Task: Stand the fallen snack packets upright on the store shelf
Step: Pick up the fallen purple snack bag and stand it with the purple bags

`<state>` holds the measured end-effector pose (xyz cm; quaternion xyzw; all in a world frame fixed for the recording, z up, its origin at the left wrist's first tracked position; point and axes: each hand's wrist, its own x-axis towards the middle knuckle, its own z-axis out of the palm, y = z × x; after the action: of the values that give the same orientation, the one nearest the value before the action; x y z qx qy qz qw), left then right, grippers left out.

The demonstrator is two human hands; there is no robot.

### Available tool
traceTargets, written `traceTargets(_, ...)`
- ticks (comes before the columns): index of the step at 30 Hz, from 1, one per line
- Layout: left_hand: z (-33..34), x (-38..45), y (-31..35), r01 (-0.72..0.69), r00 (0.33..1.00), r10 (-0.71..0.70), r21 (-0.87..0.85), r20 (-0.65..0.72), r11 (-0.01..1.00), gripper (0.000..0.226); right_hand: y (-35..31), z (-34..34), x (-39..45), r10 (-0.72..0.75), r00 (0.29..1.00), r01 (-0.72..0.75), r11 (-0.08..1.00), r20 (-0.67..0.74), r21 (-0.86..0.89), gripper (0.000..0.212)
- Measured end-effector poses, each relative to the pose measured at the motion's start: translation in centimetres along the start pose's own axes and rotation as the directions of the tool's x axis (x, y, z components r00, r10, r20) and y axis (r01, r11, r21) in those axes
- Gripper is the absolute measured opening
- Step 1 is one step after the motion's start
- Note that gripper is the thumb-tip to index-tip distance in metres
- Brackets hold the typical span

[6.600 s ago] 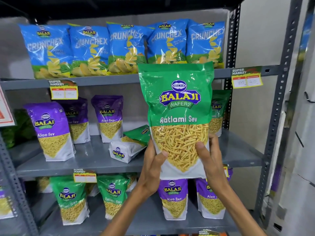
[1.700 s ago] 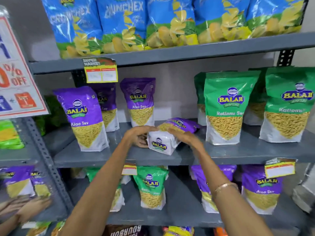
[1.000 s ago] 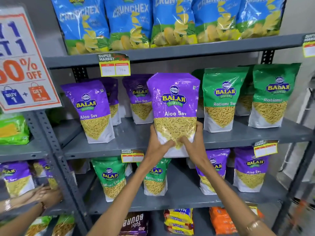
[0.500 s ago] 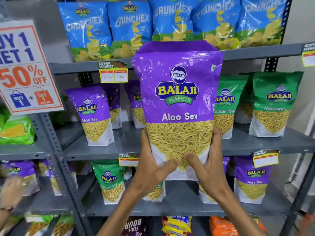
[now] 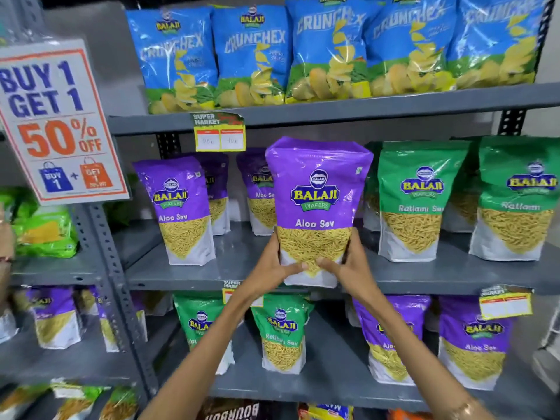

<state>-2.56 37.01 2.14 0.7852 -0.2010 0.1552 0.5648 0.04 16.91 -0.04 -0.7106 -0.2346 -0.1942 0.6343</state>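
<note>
I hold a purple Aloo Sev packet [image 5: 316, 195] upright in both hands, its base at the front edge of the grey middle shelf [image 5: 236, 268]. My left hand [image 5: 272, 268] grips its lower left corner and my right hand [image 5: 348, 265] grips its lower right corner, thumbs across the front. Other purple Aloo Sev packets [image 5: 178, 207] stand upright to the left and behind. Green Ratlami Sev packets [image 5: 418, 201] stand upright to the right.
Blue Crunchex chip bags [image 5: 254, 56] fill the top shelf. A "Buy 1 Get 1" sign [image 5: 57, 119] hangs on the left upright. The lower shelf [image 5: 333, 383] holds green and purple packets. Another person's hand [image 5: 4, 237] shows at the far left edge.
The purple packet was lifted from lying on the shelf, brought close to the camera, and has now moved back toward the middle shelf, still upright in both hands.
</note>
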Motion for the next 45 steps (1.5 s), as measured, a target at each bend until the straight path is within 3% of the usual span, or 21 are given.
traceTargets(8, -5.0, 4.9, -6.4, 0.149, 0.985, -0.147, 0.01, -0.091, 0.989, 0.082, 4.8, 7.7, 6.9, 0.067, 0.998, -0.067, 0.997, -0.017, 0.028, 0.079)
traceTargets(15, -9.6, 6.0, -9.4, 0.256, 0.959, -0.258, -0.029, -0.115, 0.966, 0.079, 7.0, 12.6, 10.0, 0.125, 0.992, -0.126, 0.992, 0.033, 0.027, 0.068)
traceTargets(20, -11.8, 6.0, -10.7, 0.303, 0.951, -0.305, -0.042, -0.058, 0.952, 0.081, 6.9, 13.2, 10.9, 0.183, 0.967, -0.185, 0.983, 0.175, -0.001, 0.074)
traceTargets(24, -12.6, 5.8, -11.8, 0.353, 0.935, -0.355, -0.075, -0.015, 0.933, 0.092, 7.6, 12.0, 10.2, 0.248, 0.922, -0.222, 0.968, 0.297, -0.121, 0.095)
traceTargets(41, -12.4, 4.5, -10.4, 0.356, 0.931, -0.361, 0.087, 0.047, 0.93, 0.088, 6.4, 12.1, 8.2, 0.295, 0.934, -0.232, 0.93, 0.201, -0.287, 0.092)
traceTargets(43, -12.6, 4.5, -9.8, 0.345, 0.935, -0.351, 0.107, 0.046, 0.932, 0.095, 5.6, 12.3, 8.4, 0.297, 0.933, -0.233, 0.929, 0.201, -0.287, 0.098)
traceTargets(45, -12.2, 3.8, -9.0, 0.326, 0.945, -0.323, 0.138, -0.051, 0.935, 0.112, 5.0, 12.1, 7.9, 0.297, 0.931, -0.251, 0.942, 0.211, -0.221, 0.107)
